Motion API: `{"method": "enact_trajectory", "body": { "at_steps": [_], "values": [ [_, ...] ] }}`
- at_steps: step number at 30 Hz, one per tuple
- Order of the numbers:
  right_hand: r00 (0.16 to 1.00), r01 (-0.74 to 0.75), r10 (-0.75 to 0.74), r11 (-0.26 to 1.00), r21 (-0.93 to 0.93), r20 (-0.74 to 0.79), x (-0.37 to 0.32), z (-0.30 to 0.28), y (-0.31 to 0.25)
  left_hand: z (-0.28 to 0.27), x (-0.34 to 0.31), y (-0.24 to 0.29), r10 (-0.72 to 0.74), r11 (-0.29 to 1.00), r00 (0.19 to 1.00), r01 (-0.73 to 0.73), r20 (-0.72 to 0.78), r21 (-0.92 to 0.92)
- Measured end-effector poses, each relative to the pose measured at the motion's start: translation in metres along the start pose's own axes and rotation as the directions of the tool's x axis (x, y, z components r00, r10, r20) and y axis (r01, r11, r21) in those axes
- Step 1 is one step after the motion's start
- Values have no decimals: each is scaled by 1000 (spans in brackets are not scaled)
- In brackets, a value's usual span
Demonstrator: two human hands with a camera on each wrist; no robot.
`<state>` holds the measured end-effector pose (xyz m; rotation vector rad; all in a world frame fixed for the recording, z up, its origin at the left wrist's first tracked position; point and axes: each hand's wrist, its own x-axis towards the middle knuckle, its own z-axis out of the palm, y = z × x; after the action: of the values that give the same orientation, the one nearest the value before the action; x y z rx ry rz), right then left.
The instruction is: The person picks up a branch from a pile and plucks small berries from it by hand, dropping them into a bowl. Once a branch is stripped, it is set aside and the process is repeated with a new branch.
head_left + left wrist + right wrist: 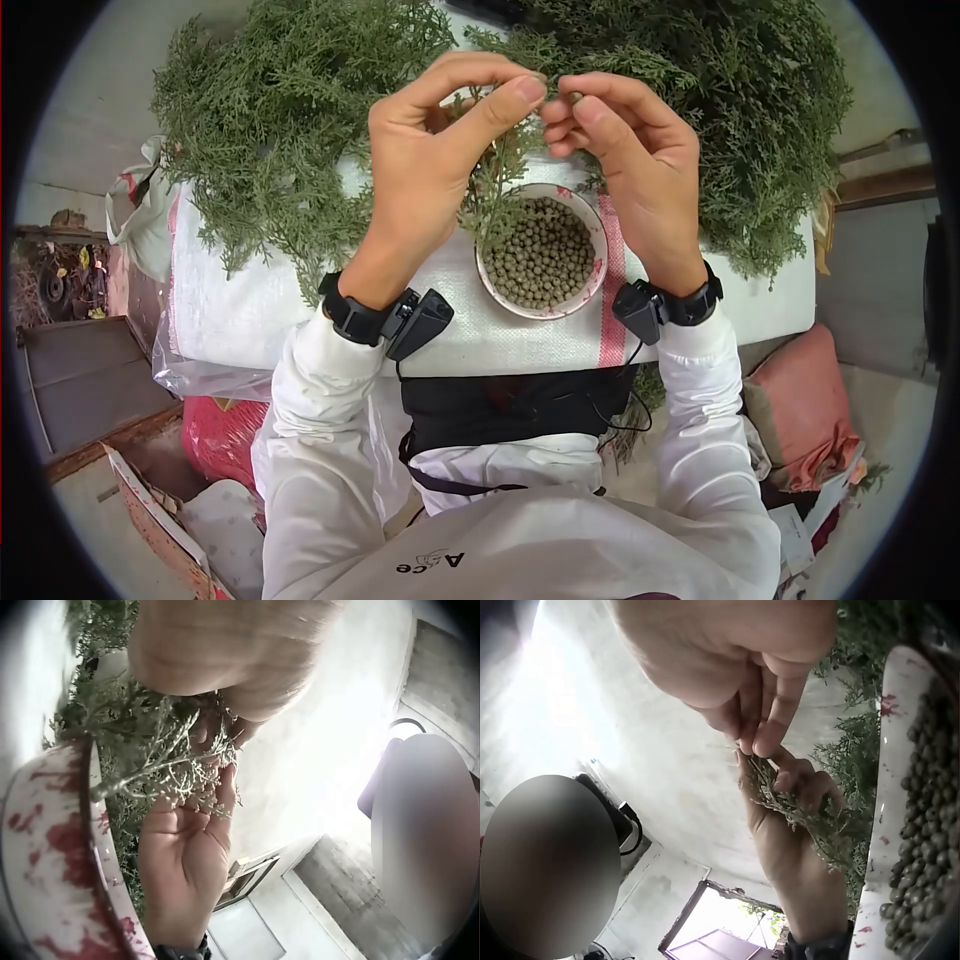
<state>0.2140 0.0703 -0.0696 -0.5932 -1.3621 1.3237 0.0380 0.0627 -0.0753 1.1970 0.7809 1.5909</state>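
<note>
The left hand [425, 150] pinches a green sprig [490, 185] between thumb and index finger; the sprig hangs down over the bowl's left rim. In the left wrist view the sprig [176, 761] spreads below that hand [225, 645]. Close by, the right hand [640, 160] pinches a small round berry [573, 97] between thumb and index finger. In the right wrist view its fingertips meet the left hand's [787, 832] at the sprig's end. Below both hands stands a white bowl with red marks [597, 285], holding many round greenish berries [540, 255].
Large heaps of green branches lie at the back left [290, 130] and back right [760, 130]. A white woven sheet with pink stripes [250, 320] covers the table. A red bag [220, 440] is below left, a reddish cushion [805, 410] at the right.
</note>
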Motion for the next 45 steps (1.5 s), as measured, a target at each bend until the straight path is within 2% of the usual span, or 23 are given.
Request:
{"method": "enact_trajectory", "body": {
  "at_steps": [3,7,10,14,18,21,25,29,33,38,42,45],
  "values": [
    [999,-42,41,998,36,17,0,1,2,3,-4,-1,-4,1000,1000,4,5,4],
    [998,-45,46,999,18,-36,2,1,4,1,0,4,-13,1000,998,12,57,16],
    [999,-3,8,996,86,-54,1,1,4,1,-3,2,-59,998,992,62,115,-26],
    [997,14,-10,998,57,-79,2,0,8,0,1,-3,27,999,987,-20,159,-41],
    [998,6,-6,1000,0,-64,1,2,5,-1,-1,-2,-34,997,994,27,101,66],
    [999,-23,24,999,40,-31,2,-2,9,-2,-3,0,-191,982,980,191,62,1],
    [999,-33,33,998,44,-8,1,1,11,1,-3,0,-118,993,991,118,66,9],
    [999,-37,37,996,79,-7,0,3,9,2,-7,6,-122,991,990,118,67,60],
    [999,-48,45,992,113,30,1,0,11,6,-9,8,-64,997,993,67,102,-30],
    [997,-59,50,983,172,54,1,1,9,4,-9,6,-81,996,988,83,130,-10],
    [997,-77,72,987,141,40,0,-1,11,4,-12,5,-47,998,994,52,95,-44],
    [996,-86,83,987,136,29,1,-2,13,0,-9,11,-113,985,988,98,102,143]
  ]
}}
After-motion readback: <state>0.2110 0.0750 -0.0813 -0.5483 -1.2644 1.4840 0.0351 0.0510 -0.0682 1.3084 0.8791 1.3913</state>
